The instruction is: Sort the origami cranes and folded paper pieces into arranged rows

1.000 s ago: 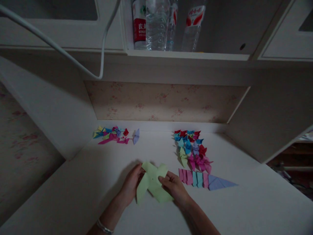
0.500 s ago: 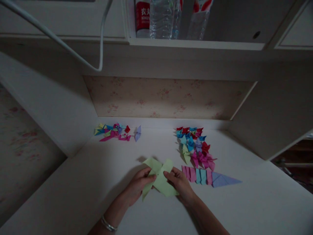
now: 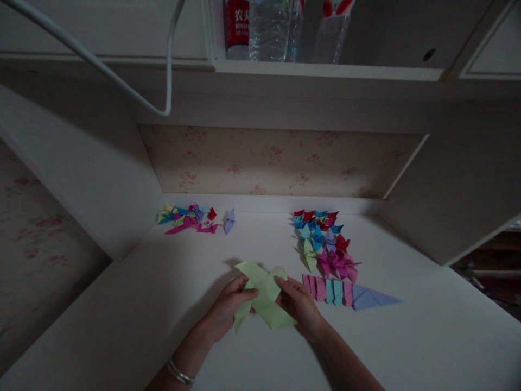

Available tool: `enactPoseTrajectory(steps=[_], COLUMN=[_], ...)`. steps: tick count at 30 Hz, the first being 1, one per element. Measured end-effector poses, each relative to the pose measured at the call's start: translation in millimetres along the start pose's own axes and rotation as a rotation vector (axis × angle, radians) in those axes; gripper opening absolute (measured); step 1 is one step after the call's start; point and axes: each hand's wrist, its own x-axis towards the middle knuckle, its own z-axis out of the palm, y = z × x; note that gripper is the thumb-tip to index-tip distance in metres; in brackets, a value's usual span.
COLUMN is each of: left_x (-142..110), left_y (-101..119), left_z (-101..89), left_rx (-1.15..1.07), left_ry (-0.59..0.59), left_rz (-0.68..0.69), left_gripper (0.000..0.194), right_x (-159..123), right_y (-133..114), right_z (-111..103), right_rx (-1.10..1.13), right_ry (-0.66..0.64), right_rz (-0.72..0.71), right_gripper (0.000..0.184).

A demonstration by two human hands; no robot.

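Note:
A light green sheet of folded origami paper [image 3: 262, 296] is held between my two hands, its pointed flaps spread out in several directions. My left hand [image 3: 229, 305] grips its left side, thumb on top and fingers partly hidden beneath. On the right, my right hand [image 3: 301, 304] pinches the upper right flap between thumb and fingers. Just right of that hand lies a row of folded pink and teal paper pieces [image 3: 321, 289], joined at its end by a pointed lavender paper piece [image 3: 374, 297].
Colourful small origami figures [image 3: 325, 239] lie in rows at the back right. Another cluster of paper figures [image 3: 187, 217] is at the back left, beside a lavender one [image 3: 229, 221]. A white cable [image 3: 168, 81] hangs at upper left; bottles [image 3: 268, 30] stand on the shelf above.
My right thumb has moved up slightly, from near the paper's middle to its upper right flap, which now bends over. My left hand keeps its hold, almost unmoved.

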Motion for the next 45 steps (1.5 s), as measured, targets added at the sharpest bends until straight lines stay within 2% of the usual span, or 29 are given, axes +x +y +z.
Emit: enactPoseTrajectory(steps=[4,7,10,13,15,17,20,24,28,31,33,37,40,42,45], left_x=[-0.5,-3.0,-7.7,-14.1,-18.8,-23.4,-28.2,-26.8,-17.3,-15.3,-20.6,-40.4,-48.2,-46.0,-36.1], left_y=[0.0,1.3,3.6,4.3,2.0,-3.0,-14.7,-35.9,-57.1,-61.0,-55.6,-39.0,-34.8,-36.9,-42.9], left_z=[0.5,2.6,6.3,15.1,26.5,43.3,75.6,117.1,138.7,137.8,131.4,117.1,112.1,110.3,107.3], left_rx=[0.008,0.024,0.056,0.085,0.114,0.145,0.181,0.186,0.241,0.356,0.5,0.997,1.331,1.447,1.511], left_ry=[0.001,-0.019,-0.026,0.012,0.011,-0.044,-0.12,-0.173,-0.154,-0.196,-0.209,-0.081,0.011,-0.06,-0.292], left_rz=[0.011,0.007,0.002,-0.005,-0.01,-0.024,-0.013,0.034,0.013,-0.01,0.034,0.164,0.299,0.452,0.644], left_gripper=[0.036,0.039,0.039,0.039,0.038,0.036,0.033,0.033,0.034,0.034,0.036,0.039,0.04,0.036,0.028], right_x=[2.7,-6.4,-33.2,-71.6,-96.1,-115.1,-130.2,-131.6,-128.0,-129.4,-131.8,-134.6,-133.5,-132.4,-131.8], right_y=[0.8,-1.2,-4.4,-7.5,-10.0,-13.4,-19.8,-25.3,-22.1,-16.9,-13.9,-12.0,-13.3,-14.4,-15.4], right_z=[-2.7,-14.3,-38.8,-74.8,-101.9,-127.0,-151.4,-156.4,-157.7,-164.7,-168.5,-168.2,-164.3,-162.1,-160.2], right_rx=[0.155,0.153,0.025,-0.184,-0.343,-0.489,-0.639,-0.628,-0.462,-0.348,-0.338,-0.412,-0.428,-0.434,-0.469], right_ry=[0.03,0.133,0.269,0.367,0.481,0.632,0.777,0.836,0.864,0.862,0.839,0.809,0.79,0.792,0.802], right_rz=[0.022,0.016,-0.06,-0.122,-0.124,-0.109,-0.102,-0.193,-0.281,-0.318,-0.313,-0.278,-0.278,-0.279,-0.27], right_gripper=[0.035,0.038,0.041,0.042,0.044,0.047,0.05,0.049,0.046,0.043,0.041,0.041,0.041,0.041,0.041])
